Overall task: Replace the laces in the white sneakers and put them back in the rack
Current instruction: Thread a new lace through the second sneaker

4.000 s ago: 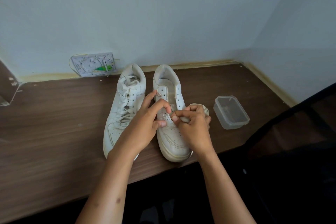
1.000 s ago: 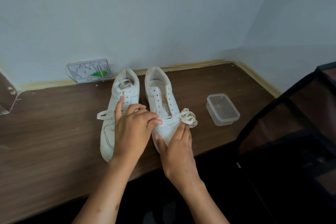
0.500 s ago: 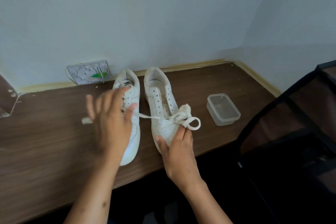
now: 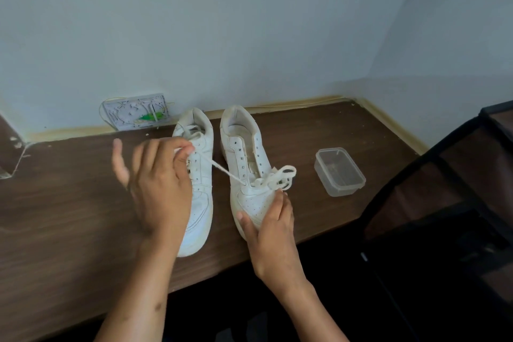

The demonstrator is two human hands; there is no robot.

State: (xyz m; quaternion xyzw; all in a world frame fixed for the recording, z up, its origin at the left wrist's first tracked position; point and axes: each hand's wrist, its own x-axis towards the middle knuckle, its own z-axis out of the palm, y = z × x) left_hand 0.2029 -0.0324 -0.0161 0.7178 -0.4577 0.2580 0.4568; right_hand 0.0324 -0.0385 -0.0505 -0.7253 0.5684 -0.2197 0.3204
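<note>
Nearest, the right hand (image 4: 273,226) lies over the toe of the right sneaker (image 4: 249,175), fingers fairly straight and pressing it onto the wooden desk (image 4: 69,216), curled round nothing. At about 10 o'clock from it, the left hand (image 4: 158,183) pinches 1 end of the white lace (image 4: 222,171) between thumb and forefinger, its other fingers spread. The lace runs taut from that pinch toward 4 o'clock, into a low eyelet, and its slack is bunched at the sneaker's 3 o'clock side. The shoe's long axis points 12 to 6, so the pull is crosswise. The left hand is nearer the free end. The left sneaker (image 4: 200,194), laced, lies beside it. Farther off at 2 o'clock is 1 clear plastic container (image 4: 340,171).
</note>
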